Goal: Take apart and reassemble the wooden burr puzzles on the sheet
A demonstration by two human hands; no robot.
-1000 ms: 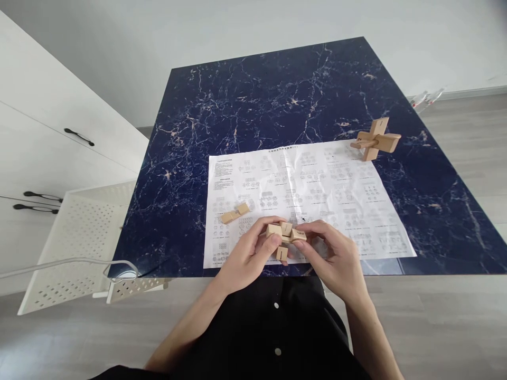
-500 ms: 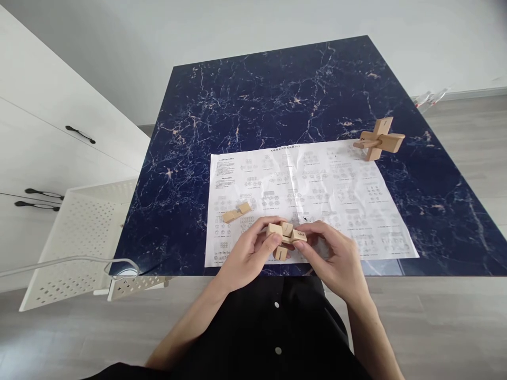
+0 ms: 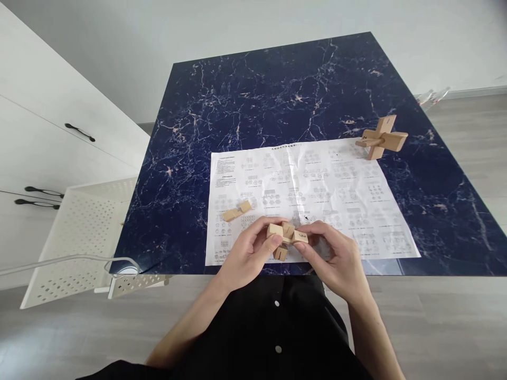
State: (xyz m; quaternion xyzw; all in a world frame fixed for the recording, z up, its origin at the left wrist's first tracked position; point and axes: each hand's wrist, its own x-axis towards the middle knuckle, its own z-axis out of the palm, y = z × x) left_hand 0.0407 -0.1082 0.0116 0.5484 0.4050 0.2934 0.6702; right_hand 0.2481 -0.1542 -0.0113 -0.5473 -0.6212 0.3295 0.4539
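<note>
Between my two hands is a partly interlocked wooden burr puzzle (image 3: 288, 230), held just above the near edge of the paper. My left hand (image 3: 250, 253) pinches its left side, with the thumb on a light block end. The fingers of my right hand (image 3: 331, 253) close on the right end, a block marked with a dark numeral. One marked block end points down toward me. A loose notched wooden piece (image 3: 237, 210) lies on the printed instruction sheet (image 3: 273, 174), left of my hands. The underside of the puzzle is hidden by my fingers.
Another cross-shaped wooden puzzle (image 3: 382, 138) stands at the sheet's upper right corner. All this rests on a dark blue marbled table (image 3: 245, 100). At left are white cabinets (image 3: 79, 105), a perforated white rack (image 3: 67, 264) and a white cable (image 3: 79, 257).
The view has shifted slightly. Both hands keep their grip on the puzzle, whose right block has tilted or moved very slightly. The loose piece and the other puzzle stay in place.
</note>
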